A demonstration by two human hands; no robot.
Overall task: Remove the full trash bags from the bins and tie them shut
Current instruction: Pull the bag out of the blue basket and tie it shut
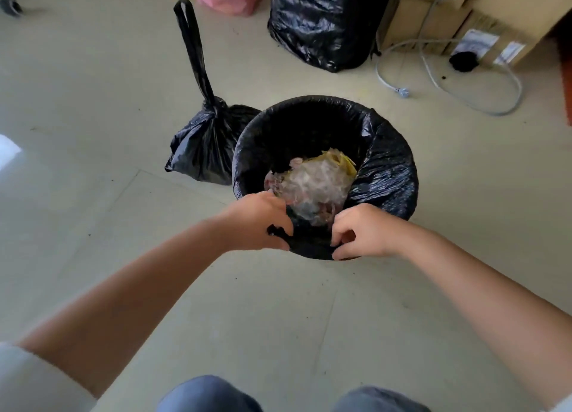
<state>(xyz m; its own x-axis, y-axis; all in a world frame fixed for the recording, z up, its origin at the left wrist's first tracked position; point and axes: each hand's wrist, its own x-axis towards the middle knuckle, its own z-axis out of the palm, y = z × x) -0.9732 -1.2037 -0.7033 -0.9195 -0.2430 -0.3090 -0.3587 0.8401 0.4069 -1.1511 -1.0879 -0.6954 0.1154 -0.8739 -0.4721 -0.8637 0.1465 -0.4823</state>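
Bag in the bin: the black liner (383, 170) sits in the round bin, folded over its rim all the way round, with crumpled clear plastic and yellow scraps (312, 182) low inside. It lies straight ahead of you on the floor.
Your grip: your left hand (257, 222) and right hand (368, 232) both pinch the liner's near edge, fingers curled on the film, hands close together on either side of the rim's nearest point.
What the lift turns on: the far and side folds lie away from both hands, so I judge you must peel outward round the rim; neither hand is nearer.
Beside it: a tied black bag (204, 145) touches the bin's left side, its handle loop upright.
Floor and room: pale tile floor (93, 194); a large black sack (325, 21), cardboard boxes (464, 15) and a grey cable (448, 80) lie beyond.
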